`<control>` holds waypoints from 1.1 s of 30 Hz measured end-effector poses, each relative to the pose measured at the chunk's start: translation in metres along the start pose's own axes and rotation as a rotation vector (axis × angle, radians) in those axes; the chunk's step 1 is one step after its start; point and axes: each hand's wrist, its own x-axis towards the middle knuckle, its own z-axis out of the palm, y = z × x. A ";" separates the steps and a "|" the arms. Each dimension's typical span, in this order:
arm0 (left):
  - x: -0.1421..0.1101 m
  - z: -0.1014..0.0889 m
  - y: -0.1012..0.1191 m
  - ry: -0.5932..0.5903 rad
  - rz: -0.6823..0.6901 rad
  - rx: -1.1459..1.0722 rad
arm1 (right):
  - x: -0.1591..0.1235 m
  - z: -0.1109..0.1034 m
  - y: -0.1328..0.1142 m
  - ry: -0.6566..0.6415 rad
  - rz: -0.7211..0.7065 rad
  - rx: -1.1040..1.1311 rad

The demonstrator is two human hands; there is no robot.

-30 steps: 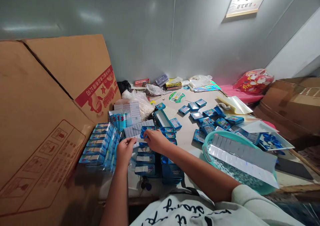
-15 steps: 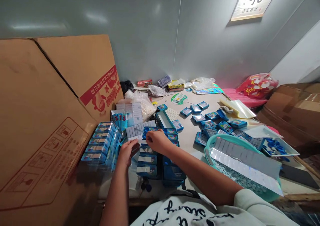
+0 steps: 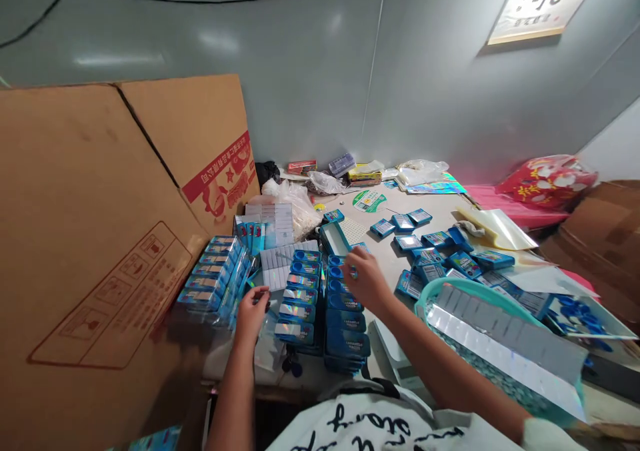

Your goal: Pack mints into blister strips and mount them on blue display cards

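My left hand [image 3: 253, 310] hovers left of the nearer column of small blue tins [image 3: 295, 312], its fingers loosely bent and apart, with nothing visible in them. Shiny strips lie across several of these tins. Over the far end of the second column of blue tins [image 3: 346, 321] is my right hand [image 3: 369, 279], fingertips pinched together. Whatever they hold, if anything, I cannot make out. Behind my left hand lies a sheet of pale strips [image 3: 275, 274]. An open blue-green box [image 3: 334, 238] stands beyond the two columns.
Wrapped blue packs [image 3: 206, 274] stand beside a large cardboard box [image 3: 150, 251] on the left. To the right, a turquoise basin [image 3: 425, 291] holds pale pellets and a sheet of strips. Loose blue boxes [image 3: 435, 254] lie behind it, and a tray of blue pieces [image 3: 575, 314] sits farther right.
My hands have parted: the right moved right to the second column, the left drew slightly back. The pale strip between them is no longer visible there. The view has shifted left.
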 end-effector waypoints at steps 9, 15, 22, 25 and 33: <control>-0.083 -0.021 0.029 0.398 0.365 -0.213 | -0.122 -0.081 0.224 -0.085 0.660 -0.555; -0.158 0.058 0.083 0.113 0.784 -0.201 | -0.143 -0.117 0.296 -0.298 0.783 -0.524; -0.206 0.176 0.064 -0.336 0.876 0.342 | -0.161 -0.130 0.339 -0.488 0.763 -0.355; -0.209 0.219 0.059 -0.466 0.967 0.420 | -0.178 -0.130 0.327 -0.469 0.626 -0.252; -0.210 0.305 0.041 -0.877 0.756 0.700 | -0.234 -0.099 0.263 -0.516 0.424 -0.038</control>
